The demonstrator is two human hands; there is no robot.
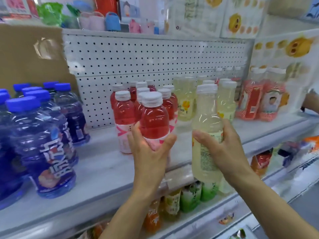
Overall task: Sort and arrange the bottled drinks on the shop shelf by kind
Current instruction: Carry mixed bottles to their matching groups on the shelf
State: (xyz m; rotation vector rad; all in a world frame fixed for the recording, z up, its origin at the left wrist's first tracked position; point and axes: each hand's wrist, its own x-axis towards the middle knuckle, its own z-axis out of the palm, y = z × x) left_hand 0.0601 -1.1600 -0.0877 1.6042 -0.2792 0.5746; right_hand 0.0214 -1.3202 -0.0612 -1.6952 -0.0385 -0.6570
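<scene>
Forearms raised, left hand (150, 150) grips pink bottle (154, 118), right hand (226, 145) pale bottle (206, 116).

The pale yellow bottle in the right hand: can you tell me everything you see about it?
The pale yellow bottle is clear plastic, filled with cloudy yellowish drink, with a white ribbed cap on. Its pale label has tiny print, partly hidden. It is nearly upright in the air before the shelf edge. The right hand grips its middle, thumb across the front.
</scene>
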